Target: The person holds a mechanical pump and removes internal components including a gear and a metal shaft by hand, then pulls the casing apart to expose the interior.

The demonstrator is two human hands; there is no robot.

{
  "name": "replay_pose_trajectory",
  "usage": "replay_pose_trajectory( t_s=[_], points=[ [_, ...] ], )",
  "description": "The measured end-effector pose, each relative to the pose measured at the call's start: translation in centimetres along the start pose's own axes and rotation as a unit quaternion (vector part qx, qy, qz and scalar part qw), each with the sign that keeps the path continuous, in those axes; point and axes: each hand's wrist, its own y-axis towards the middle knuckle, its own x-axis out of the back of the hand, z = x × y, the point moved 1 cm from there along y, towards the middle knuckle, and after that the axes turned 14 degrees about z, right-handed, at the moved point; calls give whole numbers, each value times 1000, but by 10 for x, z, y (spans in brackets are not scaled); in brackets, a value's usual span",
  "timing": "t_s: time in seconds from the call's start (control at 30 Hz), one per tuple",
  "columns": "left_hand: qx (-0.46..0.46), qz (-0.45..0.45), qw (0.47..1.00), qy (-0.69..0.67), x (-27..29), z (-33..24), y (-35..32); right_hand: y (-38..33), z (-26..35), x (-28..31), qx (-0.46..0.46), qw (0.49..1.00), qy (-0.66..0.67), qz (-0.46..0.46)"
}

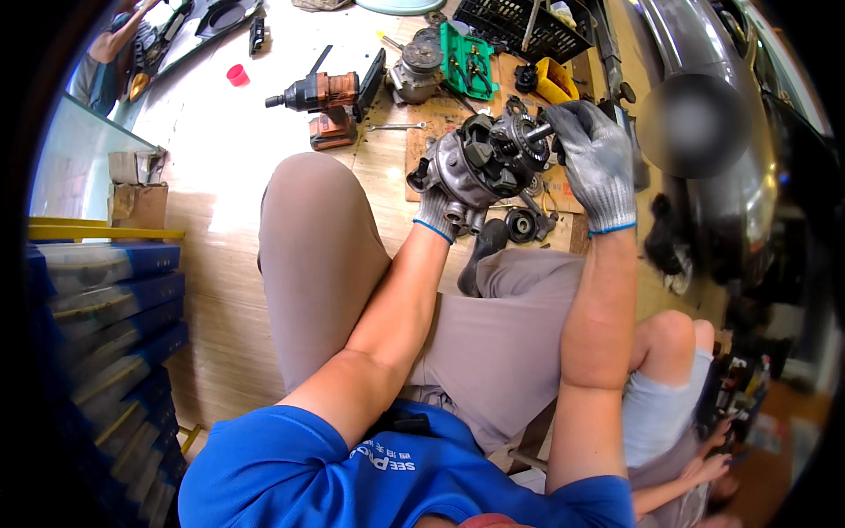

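Head view, looking straight down past bent knees to a wooden floor [220, 264] scattered with car parts. Far right, curved grey vehicle bodywork [704, 114], biggest thing around. Down the left edge, a stack of blue parts bins [106, 299]. Ahead, a flattened sheet of cardboard [431, 114] under the work, with a black crate [515, 22] and a green tool case [469, 62] beyond it. Left of those, a cordless impact wrench [321, 97] lying on its side, a small spanner [396, 127] just beside it.

Centre stage: a grey metal gear housing [480, 163], held up off the floor above the cardboard, between the knees. Left hand [437, 211], gloved, cupped underneath, fingers wrapped round the lower body. Right hand [594, 158], gloved too, grip closed round the short shaft [537, 134] sticking out of the toothed ring at the top right. Smaller still, a black round bearing-like part [519, 224] on the floor just below.

For doing this cleanly, probably best: housing kept steady from below, shaft worked straight along its own axis, no sideways levering against the ring teeth, loose bits kept over the cardboard.
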Motion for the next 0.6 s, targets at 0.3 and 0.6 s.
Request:
replay_pose_trajectory(
  t_s=[0.3, 0.6],
  points=[
    [24, 13, 999, -16, 26, -21, 10, 4, -3, -4, 178, 974, -134, -35],
    [35, 63, 997, 38, 23, -27, 13, 0, -6, 2, 0, 956, 277, 96]
  ],
)
